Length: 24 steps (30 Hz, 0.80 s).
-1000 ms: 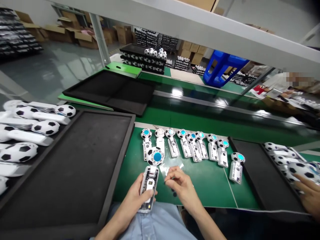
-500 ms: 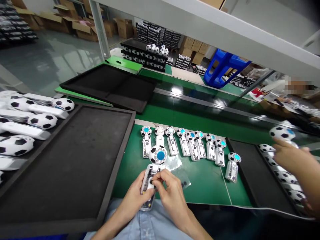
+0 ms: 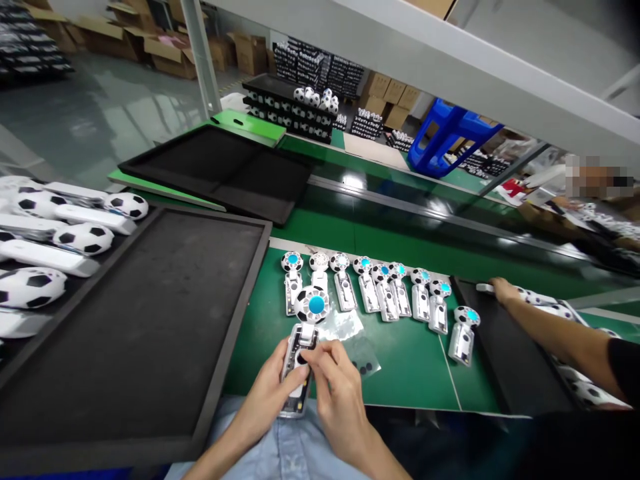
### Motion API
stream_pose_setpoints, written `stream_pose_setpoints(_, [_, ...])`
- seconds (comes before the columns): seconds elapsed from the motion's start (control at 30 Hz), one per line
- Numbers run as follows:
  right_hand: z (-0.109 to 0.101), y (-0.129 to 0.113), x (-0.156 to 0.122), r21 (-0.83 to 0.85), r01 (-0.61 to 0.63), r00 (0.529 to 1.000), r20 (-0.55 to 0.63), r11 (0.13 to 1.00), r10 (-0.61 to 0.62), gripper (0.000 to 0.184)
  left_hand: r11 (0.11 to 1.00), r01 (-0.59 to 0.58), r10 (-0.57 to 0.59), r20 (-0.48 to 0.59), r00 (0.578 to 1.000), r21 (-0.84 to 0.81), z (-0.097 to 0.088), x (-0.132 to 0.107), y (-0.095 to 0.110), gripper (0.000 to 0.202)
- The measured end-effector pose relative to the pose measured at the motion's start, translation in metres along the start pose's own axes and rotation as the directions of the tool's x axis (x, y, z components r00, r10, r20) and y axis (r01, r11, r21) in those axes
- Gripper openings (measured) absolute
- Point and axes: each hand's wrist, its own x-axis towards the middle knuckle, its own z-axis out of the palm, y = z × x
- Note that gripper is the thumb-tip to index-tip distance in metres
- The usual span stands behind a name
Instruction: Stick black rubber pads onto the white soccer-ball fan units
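Note:
My left hand (image 3: 273, 390) is wrapped round the clear-cased handle of a soccer-ball-headed gadget (image 3: 301, 393), its ball end with a blue disc pointing away from me. At the handle's white round spot, my right hand (image 3: 337, 393) pinches a small black disc (image 3: 301, 358) between thumb and forefinger; the fingertips partly cover it. Just right of the hands lies a clear plastic sheet (image 3: 373, 357) bearing black dots. Beyond them several similar gadgets (image 3: 345, 287) form a row on the green bench, most with blue discs.
At left is a black tray (image 3: 135, 320), beside white soccer-ball gadgets (image 3: 83, 238). Another black tray (image 3: 220, 167) lies behind it. On the right a co-worker's arm (image 3: 555, 333) reaches over a dark tray (image 3: 520, 360). A metal beam (image 3: 400, 60) crosses above the bench.
My hands stay at the gadget's handle with only a slight shift. The co-worker's hand has moved left and away, from above the ball heads to the tray's far end.

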Motion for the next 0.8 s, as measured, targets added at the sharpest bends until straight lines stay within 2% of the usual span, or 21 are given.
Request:
stream_pose_setpoints(0.1, [0.002,0.005,-0.005,-0.029,0.050,0.998,-0.033,0.998,-0.051,0.045,1.000,0.013,-0.014,-0.044,0.999,-0.023,-0.001,0.000,-0.002,0.051])
stream_pose_setpoints(0.2, [0.004,0.007,-0.007,-0.031,0.051,0.998,-0.039,0.998,-0.052,0.049,0.992,0.089,-0.095,-0.053,0.994,-0.091,-0.001,-0.001,-0.005,0.060])
stream_pose_setpoints(0.47, [0.012,0.002,-0.010,0.127,-0.031,0.998,0.067,0.991,0.022,0.048,0.975,0.099,-0.136,-0.183,0.974,-0.198,0.005,0.006,0.002,0.064])
stream_pose_setpoints(0.57, [0.013,0.008,-0.015,0.202,-0.140,0.990,0.032,0.969,0.137,0.050,0.979,0.111,-0.161,-0.314,0.936,-0.173,0.004,0.011,-0.003,0.062])
stream_pose_setpoints(0.63, [0.017,0.015,-0.018,0.264,-0.259,0.965,0.025,0.929,0.262,0.059,0.965,0.157,-0.227,-0.367,0.902,-0.211,0.001,0.015,-0.008,0.063])
stream_pose_setpoints(0.7, [0.025,0.021,-0.021,0.311,-0.389,0.918,0.052,0.867,0.393,0.068,0.935,0.241,-0.324,-0.354,0.877,-0.260,-0.001,0.023,-0.014,0.066])
stream_pose_setpoints(0.8, [0.045,0.029,-0.021,0.368,-0.515,0.829,-0.016,0.775,0.559,0.063,0.901,0.367,-0.423,-0.286,0.860,-0.231,0.000,0.040,-0.022,0.065])
